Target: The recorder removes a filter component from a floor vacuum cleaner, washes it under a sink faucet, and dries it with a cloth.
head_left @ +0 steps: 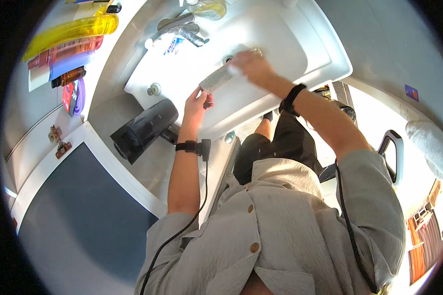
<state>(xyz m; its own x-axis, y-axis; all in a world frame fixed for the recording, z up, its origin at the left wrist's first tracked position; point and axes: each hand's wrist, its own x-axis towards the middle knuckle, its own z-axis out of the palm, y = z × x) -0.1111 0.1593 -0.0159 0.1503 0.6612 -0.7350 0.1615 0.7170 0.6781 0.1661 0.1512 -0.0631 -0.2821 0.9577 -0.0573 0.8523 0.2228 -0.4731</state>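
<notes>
Above the white sink basin (280, 49), my left hand (197, 102) pinches the near left end of a long, flat, grey speckled piece (215, 80). Its thumb and fingers close around that end. My right hand (253, 68) lies over the far part of the same piece, fingers bent down and slightly blurred. A small whitish patch (235, 70) shows at the right fingertips; what it is I cannot make out. The piece's far end emerges beyond the right hand, while its middle is partly covered. A drain hole (227, 59) sits just behind it.
A grey faucet (182, 27) and a white bottle with a blue label (172, 45) stand at the back left. Left of the basin is a black hair dryer (145, 130). Colourful bottles, one yellow (74, 34), line the left ledge. A dark-panelled door (83, 221) fills the lower left.
</notes>
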